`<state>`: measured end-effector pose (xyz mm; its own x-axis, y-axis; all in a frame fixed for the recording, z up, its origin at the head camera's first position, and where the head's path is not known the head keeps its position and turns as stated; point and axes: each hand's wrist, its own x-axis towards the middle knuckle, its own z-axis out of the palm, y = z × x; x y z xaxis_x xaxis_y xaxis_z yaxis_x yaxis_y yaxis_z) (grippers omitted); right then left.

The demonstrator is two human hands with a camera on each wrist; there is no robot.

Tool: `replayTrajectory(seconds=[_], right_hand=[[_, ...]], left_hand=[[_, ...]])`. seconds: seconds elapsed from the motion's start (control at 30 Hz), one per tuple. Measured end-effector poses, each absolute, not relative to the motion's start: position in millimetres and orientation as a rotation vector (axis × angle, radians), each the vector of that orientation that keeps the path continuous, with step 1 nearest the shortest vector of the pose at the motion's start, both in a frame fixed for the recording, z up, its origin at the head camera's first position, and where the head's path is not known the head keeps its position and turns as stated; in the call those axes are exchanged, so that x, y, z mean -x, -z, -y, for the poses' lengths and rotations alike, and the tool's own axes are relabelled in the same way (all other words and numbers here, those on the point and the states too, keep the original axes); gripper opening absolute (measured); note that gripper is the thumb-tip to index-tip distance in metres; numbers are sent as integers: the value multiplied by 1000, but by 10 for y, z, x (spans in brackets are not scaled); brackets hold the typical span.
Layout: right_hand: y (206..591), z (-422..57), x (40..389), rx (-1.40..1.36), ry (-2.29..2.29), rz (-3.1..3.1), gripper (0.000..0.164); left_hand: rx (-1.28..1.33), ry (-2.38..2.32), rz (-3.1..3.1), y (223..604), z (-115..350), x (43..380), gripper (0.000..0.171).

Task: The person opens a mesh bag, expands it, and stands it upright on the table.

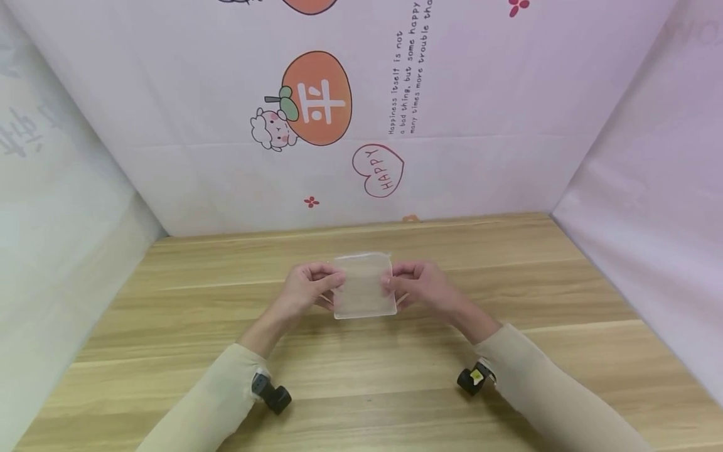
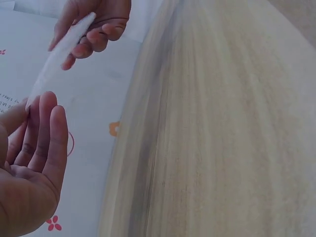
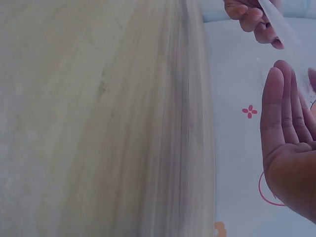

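A square, see-through whitish plastic sheet [image 1: 364, 290] is held up in front of the body, above the table. At its left edge my left hand [image 1: 309, 287] pinches it between thumb and fingers. My right hand [image 1: 422, 286] grips the right edge in the same way, thumb on the near face. From the left wrist view the sheet [image 2: 58, 57] appears nearly edge-on, thin and slightly bowed. In the right wrist view the sheet [image 3: 282, 27] is partly cut off by the frame, and the right hand's [image 3: 291, 123] thumb contact is hard to make out.
A wood-grain table [image 1: 373, 389] lies beneath both hands. Behind it rises a white printed cloth [image 1: 480, 125], with more white cloth on the left [image 1: 62, 188] and right [image 1: 649, 176]. Small black cameras [image 1: 272, 393] are strapped to both wrists.
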<state>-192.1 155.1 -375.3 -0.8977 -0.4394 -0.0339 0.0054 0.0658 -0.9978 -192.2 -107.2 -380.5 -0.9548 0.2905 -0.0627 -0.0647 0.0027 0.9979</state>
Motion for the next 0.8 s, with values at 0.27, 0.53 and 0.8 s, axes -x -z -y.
replayTrajectory(seconds=[0.27, 0.53, 0.8], right_hand=[[3769, -1550, 1911, 438, 1925, -2046, 19], [3758, -1551, 1902, 448, 1931, -2060, 20], [3702, -1629, 1887, 562, 1885, -2320, 24]], left_hand=[[-379, -1811, -2009, 3791, 1107, 1851, 22], [-331, -1824, -2033, 3791, 1095, 1834, 16], [-286, -1974, -1934, 3743, 1081, 1821, 13]])
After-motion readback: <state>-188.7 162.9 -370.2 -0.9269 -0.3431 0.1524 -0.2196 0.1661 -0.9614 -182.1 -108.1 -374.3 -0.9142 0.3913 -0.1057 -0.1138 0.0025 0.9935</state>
